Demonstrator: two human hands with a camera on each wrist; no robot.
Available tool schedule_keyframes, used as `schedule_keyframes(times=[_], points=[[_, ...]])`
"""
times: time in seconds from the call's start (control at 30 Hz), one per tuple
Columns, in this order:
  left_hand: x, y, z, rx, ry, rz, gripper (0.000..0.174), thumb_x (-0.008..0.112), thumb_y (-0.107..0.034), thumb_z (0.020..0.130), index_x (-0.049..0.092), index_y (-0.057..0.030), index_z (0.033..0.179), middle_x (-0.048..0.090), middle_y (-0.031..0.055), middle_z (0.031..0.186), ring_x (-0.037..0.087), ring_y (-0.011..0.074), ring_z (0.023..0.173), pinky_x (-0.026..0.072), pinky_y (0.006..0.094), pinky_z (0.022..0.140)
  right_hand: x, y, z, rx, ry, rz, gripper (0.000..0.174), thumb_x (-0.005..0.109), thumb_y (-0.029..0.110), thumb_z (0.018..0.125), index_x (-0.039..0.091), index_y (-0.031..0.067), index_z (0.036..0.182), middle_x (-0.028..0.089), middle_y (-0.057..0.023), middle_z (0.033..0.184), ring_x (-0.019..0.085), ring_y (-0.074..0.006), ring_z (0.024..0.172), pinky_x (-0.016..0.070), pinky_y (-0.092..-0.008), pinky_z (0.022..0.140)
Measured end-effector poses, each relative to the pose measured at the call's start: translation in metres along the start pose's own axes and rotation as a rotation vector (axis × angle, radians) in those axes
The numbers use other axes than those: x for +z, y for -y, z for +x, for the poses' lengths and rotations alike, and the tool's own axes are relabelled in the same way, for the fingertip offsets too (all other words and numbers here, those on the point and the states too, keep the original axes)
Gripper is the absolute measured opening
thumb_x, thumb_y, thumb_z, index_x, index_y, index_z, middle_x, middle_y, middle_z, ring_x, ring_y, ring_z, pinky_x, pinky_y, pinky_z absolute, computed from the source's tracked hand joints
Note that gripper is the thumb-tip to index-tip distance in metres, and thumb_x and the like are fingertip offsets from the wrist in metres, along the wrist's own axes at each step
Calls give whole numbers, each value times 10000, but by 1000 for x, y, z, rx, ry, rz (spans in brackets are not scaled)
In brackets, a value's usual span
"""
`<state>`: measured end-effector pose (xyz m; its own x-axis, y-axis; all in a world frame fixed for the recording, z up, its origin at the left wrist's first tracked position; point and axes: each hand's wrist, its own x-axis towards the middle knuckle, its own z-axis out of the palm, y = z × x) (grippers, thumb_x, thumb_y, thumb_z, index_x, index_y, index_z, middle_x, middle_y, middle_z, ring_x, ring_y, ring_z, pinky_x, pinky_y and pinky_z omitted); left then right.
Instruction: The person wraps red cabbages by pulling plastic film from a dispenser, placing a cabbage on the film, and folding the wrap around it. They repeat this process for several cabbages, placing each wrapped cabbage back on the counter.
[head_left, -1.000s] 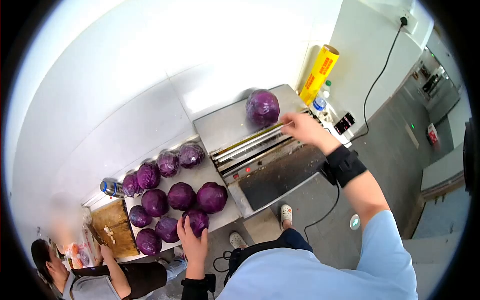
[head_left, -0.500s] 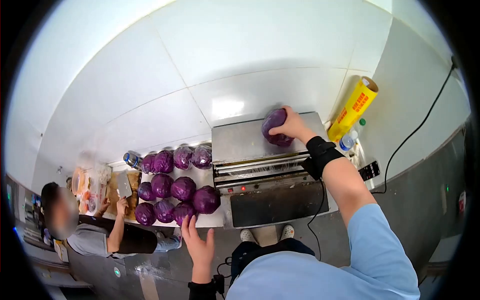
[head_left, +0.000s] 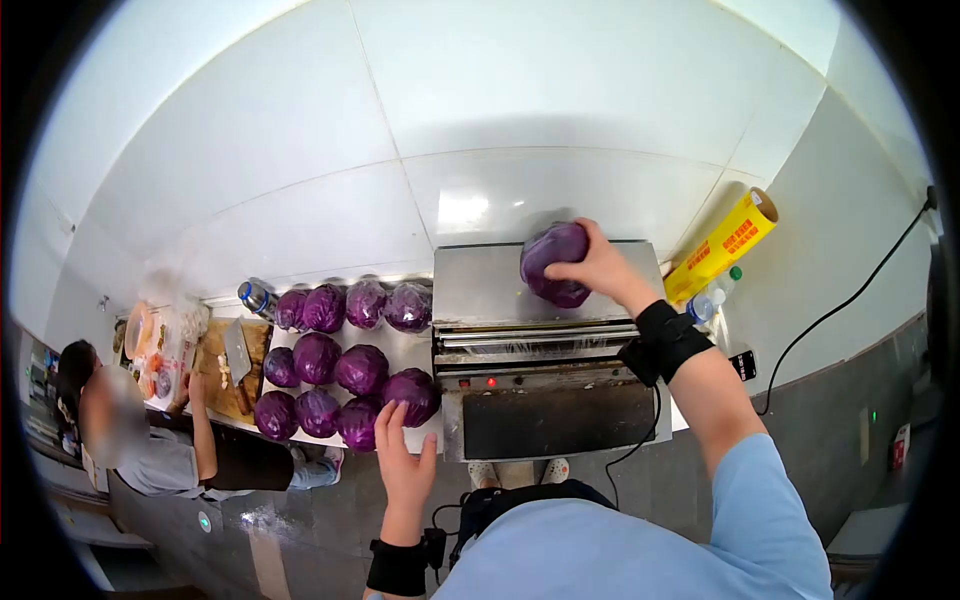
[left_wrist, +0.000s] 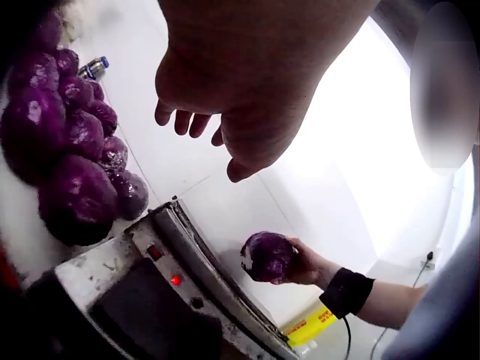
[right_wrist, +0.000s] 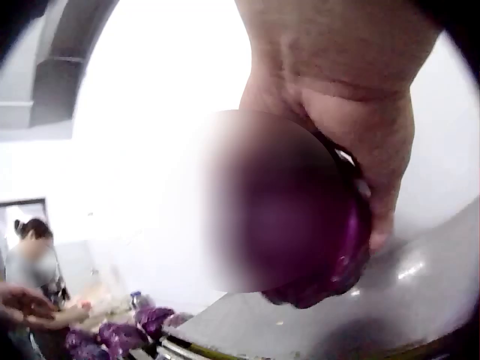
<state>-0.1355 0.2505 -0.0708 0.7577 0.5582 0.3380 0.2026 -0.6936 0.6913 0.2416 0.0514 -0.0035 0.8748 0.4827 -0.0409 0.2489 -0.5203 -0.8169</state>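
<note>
My right hand (head_left: pixel 612 276) grips a purple cabbage (head_left: pixel 548 266) from its right side, over the steel top of a film wrapping machine (head_left: pixel 475 275). In the right wrist view, that cabbage (right_wrist: pixel 341 259) shows close under the palm, partly blurred. My left hand (head_left: pixel 404 474) is held with fingers spread and nothing in its grasp. Its fingertips overlap the front cabbages in the head view, nearest to a large cabbage (head_left: pixel 412 396) and a smaller one (head_left: pixel 357 424). Clear film (head_left: pixel 530 348) lies along the machine's rollers.
Several more cabbages stand in rows left of the machine, the back ones film-wrapped (head_left: pixel 408 306). A yellow film roll (head_left: pixel 722 246) leans at the right, near bottles (head_left: pixel 700 307) and a phone (head_left: pixel 743 365). At far left another person works beside a cutting board (head_left: pixel 240 398) with a cleaver (head_left: pixel 237 352).
My right hand has gone from the machine's front edge to the cabbage and taken hold of it. The head view has turned. The left hand stays by the front cabbages.
</note>
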Motion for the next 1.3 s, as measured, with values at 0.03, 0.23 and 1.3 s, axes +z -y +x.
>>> schedule_keyframes(times=[0.03,0.23,1.3], points=[[3,1,4,17,21,3,610,752,-112,862,530,-18,1423,489,214,1477,498,413,1339,411,463,1119,8,11,1,-135,-69,-285,1068,906,457,666,386,90,1524,539,-228,1427,619,-386,1232,560,-479,982],[16,-5,30,99,121,23,613,747,-116,869,512,4,1422,491,226,1469,501,421,1330,425,457,1108,48,18,-5,-282,-30,-538,1070,899,416,641,367,157,1533,445,-291,1465,595,-511,1182,539,-514,1006],[24,-19,114,428,177,201,279,687,-47,884,670,-60,1162,680,130,1022,657,358,935,549,438,786,4,-3,-20,-543,-44,-373,953,858,330,795,345,147,1577,413,-266,1538,440,-485,1389,433,-480,1142]])
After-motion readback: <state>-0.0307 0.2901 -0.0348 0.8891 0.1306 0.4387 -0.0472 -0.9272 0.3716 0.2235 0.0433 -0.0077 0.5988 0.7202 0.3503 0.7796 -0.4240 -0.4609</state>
